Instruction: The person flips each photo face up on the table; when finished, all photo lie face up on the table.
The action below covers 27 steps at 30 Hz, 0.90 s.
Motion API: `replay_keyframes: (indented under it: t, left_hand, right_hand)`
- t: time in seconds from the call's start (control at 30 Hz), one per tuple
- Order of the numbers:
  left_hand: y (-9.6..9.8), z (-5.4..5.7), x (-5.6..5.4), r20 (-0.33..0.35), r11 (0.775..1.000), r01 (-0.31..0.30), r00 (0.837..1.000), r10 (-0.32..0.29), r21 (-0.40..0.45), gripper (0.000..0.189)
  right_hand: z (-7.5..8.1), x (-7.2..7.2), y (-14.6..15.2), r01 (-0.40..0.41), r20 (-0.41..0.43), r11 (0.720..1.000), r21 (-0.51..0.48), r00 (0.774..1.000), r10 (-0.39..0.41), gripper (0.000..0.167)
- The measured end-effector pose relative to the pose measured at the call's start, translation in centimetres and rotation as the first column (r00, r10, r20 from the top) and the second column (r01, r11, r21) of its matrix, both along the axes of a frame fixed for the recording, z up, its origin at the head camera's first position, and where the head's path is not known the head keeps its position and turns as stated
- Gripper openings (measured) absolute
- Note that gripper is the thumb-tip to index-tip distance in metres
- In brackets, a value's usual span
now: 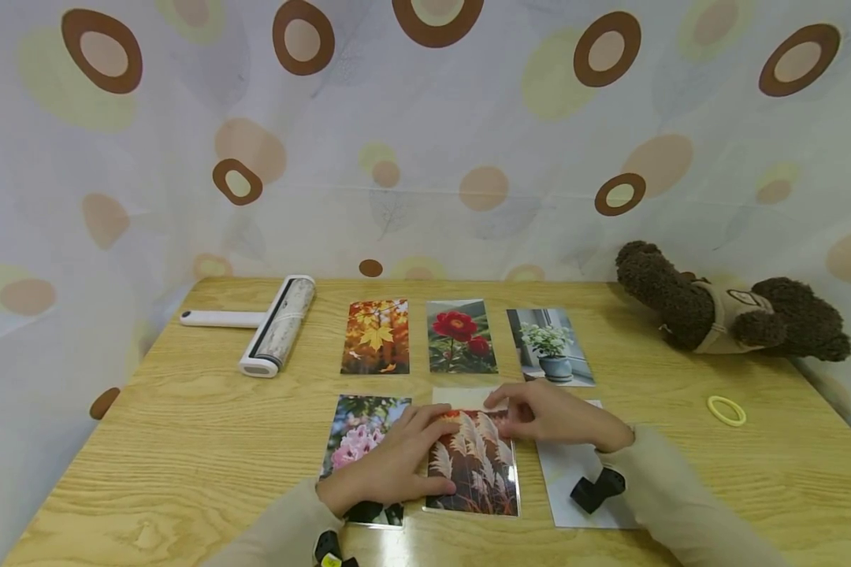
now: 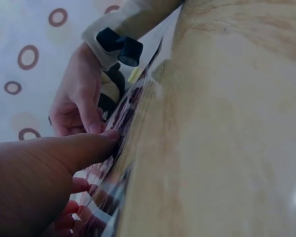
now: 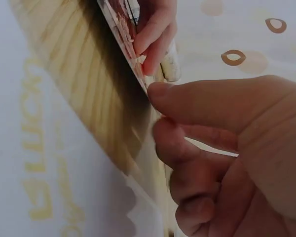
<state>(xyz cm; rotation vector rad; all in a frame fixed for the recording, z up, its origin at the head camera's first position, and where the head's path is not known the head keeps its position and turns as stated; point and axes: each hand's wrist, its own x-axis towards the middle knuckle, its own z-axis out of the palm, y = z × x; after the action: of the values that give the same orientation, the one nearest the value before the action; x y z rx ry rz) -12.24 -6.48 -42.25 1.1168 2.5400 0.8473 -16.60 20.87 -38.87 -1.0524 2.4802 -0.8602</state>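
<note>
A photo of pampas grass (image 1: 477, 472) lies on the table with a pale strip (image 1: 461, 398) along its top edge. My left hand (image 1: 404, 457) rests on its left side, fingers spread over the upper part and thumb lower down. At the upper right corner my right hand (image 1: 556, 413) pinches the photo's edge between thumb and index finger; the right wrist view shows the thumb (image 3: 187, 101) on that edge. Under the left wrist lies a pink flower photo (image 1: 358, 441), partly hidden. A white photo back (image 1: 574, 480) with yellow lettering lies beneath the right forearm.
Behind the hands stand a maple leaf photo (image 1: 376, 337), a red flower photo (image 1: 461, 337) and a potted plant photo (image 1: 551, 346) in a row. A lint roller (image 1: 278, 327) lies back left. On the right are a brown teddy bear (image 1: 730, 311) and a yellow ring (image 1: 726, 410).
</note>
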Motion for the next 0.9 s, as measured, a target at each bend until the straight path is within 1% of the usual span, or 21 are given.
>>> replay_keyframes:
  t: [0.17, 0.3, 0.5, 0.6, 0.77, 0.9]
  left_hand:
    - [0.3, 0.0, 0.0, -0.004, 1.000, 0.002, 1.000, -0.002, -0.004, 0.063]
    - [0.7, 0.2, 0.1, -0.013, 1.000, -0.012, 1.000, 0.012, -0.023, 0.066]
    - [1.1, 0.6, 0.6, -0.046, 0.999, -0.017, 0.999, 0.015, -0.043, 0.073]
    - [1.1, 0.8, 0.7, -0.033, 1.000, -0.009, 0.999, 0.008, -0.030, 0.073]
    - [1.3, 1.2, 0.4, -0.015, 1.000, -0.001, 1.000, 0.001, -0.023, 0.070]
    - [2.0, 1.6, -0.1, -0.023, 0.999, 0.036, 0.999, -0.036, -0.015, 0.066]
  right_hand:
    - [-0.6, 0.2, 0.1, -0.003, -0.066, 0.999, 0.034, 0.998, 0.005, 0.028]
    - [-0.5, 0.4, 0.2, -0.013, -0.104, 0.999, 0.045, 0.994, 0.017, 0.027]
    - [-0.1, 0.6, 0.5, -0.002, -0.094, 1.000, 0.029, 0.996, 0.005, 0.025]
    - [0.2, 0.7, 0.7, 0.003, -0.091, 1.000, 0.012, 0.996, -0.002, 0.025]
    - [0.6, 0.8, 1.4, 0.020, -0.108, 1.000, -0.020, 0.994, -0.022, 0.026]
    - [0.8, 1.0, 2.8, 0.064, -0.089, 0.998, -0.024, 0.994, -0.066, 0.028]
